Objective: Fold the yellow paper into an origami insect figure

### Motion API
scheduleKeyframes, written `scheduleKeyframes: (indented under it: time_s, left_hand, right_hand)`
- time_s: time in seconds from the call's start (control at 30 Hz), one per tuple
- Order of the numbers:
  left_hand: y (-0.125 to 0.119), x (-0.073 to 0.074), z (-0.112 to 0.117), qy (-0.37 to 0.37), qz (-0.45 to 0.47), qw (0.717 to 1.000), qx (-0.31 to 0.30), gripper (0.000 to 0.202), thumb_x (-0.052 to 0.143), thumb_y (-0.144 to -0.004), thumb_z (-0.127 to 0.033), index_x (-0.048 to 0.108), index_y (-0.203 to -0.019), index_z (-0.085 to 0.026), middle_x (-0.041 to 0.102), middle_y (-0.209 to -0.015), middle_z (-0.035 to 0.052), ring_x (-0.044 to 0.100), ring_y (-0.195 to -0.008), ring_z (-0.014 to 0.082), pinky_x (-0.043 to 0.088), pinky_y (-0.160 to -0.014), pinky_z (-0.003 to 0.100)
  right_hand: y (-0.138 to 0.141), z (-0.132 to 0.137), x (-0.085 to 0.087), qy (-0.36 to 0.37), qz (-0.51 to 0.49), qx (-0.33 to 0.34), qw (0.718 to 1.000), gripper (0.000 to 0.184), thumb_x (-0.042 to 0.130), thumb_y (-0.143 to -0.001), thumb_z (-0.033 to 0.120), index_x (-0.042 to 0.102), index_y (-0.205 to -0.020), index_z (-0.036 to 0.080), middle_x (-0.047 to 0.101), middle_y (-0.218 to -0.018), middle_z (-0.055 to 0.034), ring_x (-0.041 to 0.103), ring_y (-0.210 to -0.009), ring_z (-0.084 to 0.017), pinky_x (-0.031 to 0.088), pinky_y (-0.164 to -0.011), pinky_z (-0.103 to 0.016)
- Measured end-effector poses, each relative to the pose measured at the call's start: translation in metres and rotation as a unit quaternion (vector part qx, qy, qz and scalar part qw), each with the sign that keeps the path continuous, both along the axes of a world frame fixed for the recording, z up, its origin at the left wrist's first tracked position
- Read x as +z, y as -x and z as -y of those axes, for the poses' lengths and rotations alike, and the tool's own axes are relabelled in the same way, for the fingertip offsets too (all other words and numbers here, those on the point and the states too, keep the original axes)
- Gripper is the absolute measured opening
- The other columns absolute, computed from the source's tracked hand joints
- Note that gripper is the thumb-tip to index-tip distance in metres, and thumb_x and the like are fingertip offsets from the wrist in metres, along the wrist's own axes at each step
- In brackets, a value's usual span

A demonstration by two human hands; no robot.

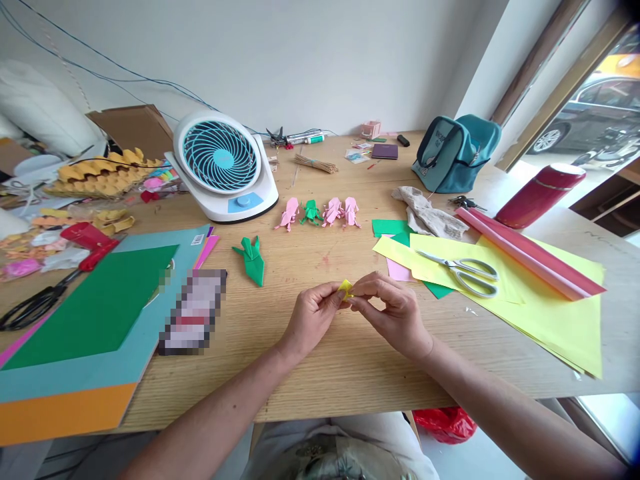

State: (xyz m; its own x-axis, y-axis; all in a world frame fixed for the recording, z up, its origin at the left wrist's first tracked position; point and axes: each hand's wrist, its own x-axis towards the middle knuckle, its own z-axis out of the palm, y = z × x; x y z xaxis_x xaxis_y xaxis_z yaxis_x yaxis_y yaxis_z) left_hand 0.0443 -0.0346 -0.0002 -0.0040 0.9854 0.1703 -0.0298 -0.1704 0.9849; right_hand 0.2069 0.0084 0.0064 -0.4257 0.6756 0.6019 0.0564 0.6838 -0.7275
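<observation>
A small folded piece of yellow paper (345, 287) is pinched between my two hands, above the front middle of the table. My left hand (314, 313) grips its left side between thumb and fingers. On the other side, the fingertips of my right hand (393, 310) close on its edge; part of the paper is hidden behind them. Beyond my hands stands a row of small folded paper figures: a pink one (289, 213), a green one (311, 212) and two more pink ones (333, 211). A larger green folded paper figure (251, 260) lies to the left.
Scissors (470, 272) rest on yellow sheets (560, 333) at right, beside a pink-red paper roll (535, 253) and a red flask (540, 195). At left are a phone (193, 313), green paper (95, 300), black scissors (40, 303) and a fan (223, 167). A teal bag (453, 153) stands behind.
</observation>
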Motion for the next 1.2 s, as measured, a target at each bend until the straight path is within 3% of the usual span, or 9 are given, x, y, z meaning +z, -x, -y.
scheduleKeyframes:
  time_s: [0.53, 0.9, 1.2]
  left_hand:
    - [-0.0008, -0.0025, 0.0018, -0.012, -0.009, 1.000, 0.000, 0.030, 0.065, -0.089, -0.042, 0.076, -0.095, -0.015, 0.074, -0.087, 0.0032, 0.070, -0.080, 0.0158, 0.060, -0.080, 0.028]
    - [-0.0014, -0.0022, 0.0025, 0.000, -0.017, 1.000, -0.002, 0.032, 0.067, -0.087, -0.045, 0.077, -0.094, -0.015, 0.073, -0.087, 0.0046, 0.069, -0.082, 0.0180, 0.059, -0.079, 0.029]
    - [-0.0020, -0.0073, 0.0027, 0.010, -0.041, 0.999, 0.001, 0.034, 0.066, -0.087, -0.046, 0.077, -0.098, -0.015, 0.073, -0.087, 0.0060, 0.067, -0.079, 0.0179, 0.057, -0.077, 0.029]
  right_hand:
    - [-0.0016, -0.0012, 0.0008, -0.051, -0.007, 0.022, 0.998, 0.016, 0.062, -0.087, 0.006, 0.066, -0.086, 0.021, 0.066, -0.082, -0.0037, 0.063, -0.075, -0.015, 0.051, -0.066, -0.029]
    - [-0.0020, 0.0004, 0.0020, -0.052, -0.013, 0.009, 0.999, 0.015, 0.064, -0.086, 0.007, 0.063, -0.084, 0.021, 0.062, -0.074, -0.0008, 0.057, -0.066, -0.013, 0.046, -0.058, -0.027]
    - [-0.0004, 0.0006, 0.0025, 0.000, -0.017, -0.008, 1.000, 0.011, 0.065, -0.088, 0.012, 0.061, -0.082, 0.021, 0.056, -0.074, 0.0004, 0.051, -0.063, -0.012, 0.042, -0.057, -0.028]
